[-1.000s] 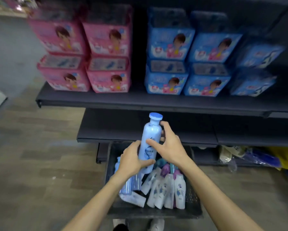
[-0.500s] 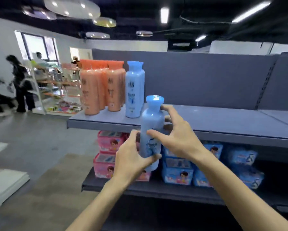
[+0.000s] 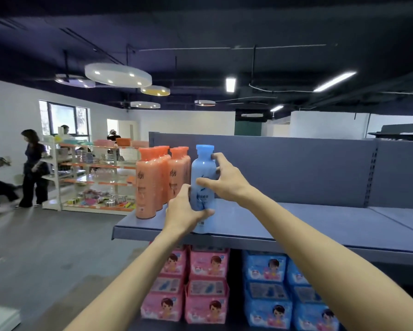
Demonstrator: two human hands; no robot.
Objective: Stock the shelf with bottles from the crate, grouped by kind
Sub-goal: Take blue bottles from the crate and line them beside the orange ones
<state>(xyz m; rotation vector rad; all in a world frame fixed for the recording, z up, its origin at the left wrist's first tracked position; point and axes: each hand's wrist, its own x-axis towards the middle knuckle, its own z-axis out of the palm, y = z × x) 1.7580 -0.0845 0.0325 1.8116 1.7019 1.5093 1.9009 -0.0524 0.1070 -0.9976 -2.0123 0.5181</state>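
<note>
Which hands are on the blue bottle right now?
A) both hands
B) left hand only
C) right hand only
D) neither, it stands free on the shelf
A: the left hand wraps the lower body of the blue bottle, and the right hand grips its upper body, at the front edge of the shelf beside the orange bottles.

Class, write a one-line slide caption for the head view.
Both hands hold a blue bottle on the shelf beside orange bottles.

Glossy smooth plastic blue bottle (orange bottles likewise) on matt grey metal shelf.
</note>
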